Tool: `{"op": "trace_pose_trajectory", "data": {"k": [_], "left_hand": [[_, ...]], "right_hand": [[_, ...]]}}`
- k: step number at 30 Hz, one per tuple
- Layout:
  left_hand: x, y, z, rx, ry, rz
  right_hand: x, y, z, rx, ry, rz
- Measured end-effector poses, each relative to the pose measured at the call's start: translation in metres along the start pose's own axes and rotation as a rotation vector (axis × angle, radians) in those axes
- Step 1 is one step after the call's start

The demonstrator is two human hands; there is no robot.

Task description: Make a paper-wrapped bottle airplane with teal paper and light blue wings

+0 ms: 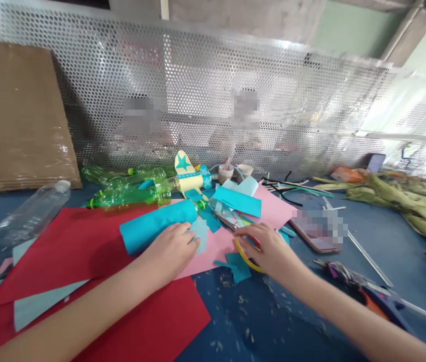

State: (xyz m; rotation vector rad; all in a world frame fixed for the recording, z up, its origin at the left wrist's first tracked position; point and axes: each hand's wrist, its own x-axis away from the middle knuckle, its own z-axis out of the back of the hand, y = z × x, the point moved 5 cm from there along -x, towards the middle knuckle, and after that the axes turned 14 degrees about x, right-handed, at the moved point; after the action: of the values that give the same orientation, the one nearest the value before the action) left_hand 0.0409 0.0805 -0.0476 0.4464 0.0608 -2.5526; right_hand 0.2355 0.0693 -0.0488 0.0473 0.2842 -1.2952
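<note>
Blue-wrapped bottle [156,226] lying slantwise, cap [201,204] rightward, scissors [231,225] pointing away-left

The counter [284,322] is blue, strewn with small pale flecks in front. Red paper sheets [73,236] cover much of its left side, meeting a pink paper sheet [216,251] mid-counter; teal paper scraps [239,269] lie at the latter's near side. Farther left rests a clear plastic bottle [34,208]. Green plastic bottles [102,176] and two small cups [226,173] line the far edge. Toward the right edge are a smartphone [322,246], glue gun [363,291], white stick [371,259] and, farther back, corn husks [405,196].
</note>
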Motion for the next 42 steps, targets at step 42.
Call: {"op": "trace_pose_trajectory", "data": {"k": [42], "left_hand": [[0.025, -0.092, 0.071, 0.121, -0.131, 0.77]], "right_hand": [[-0.023, 0.029, 0.024, -0.112, 0.087, -0.093]]}}
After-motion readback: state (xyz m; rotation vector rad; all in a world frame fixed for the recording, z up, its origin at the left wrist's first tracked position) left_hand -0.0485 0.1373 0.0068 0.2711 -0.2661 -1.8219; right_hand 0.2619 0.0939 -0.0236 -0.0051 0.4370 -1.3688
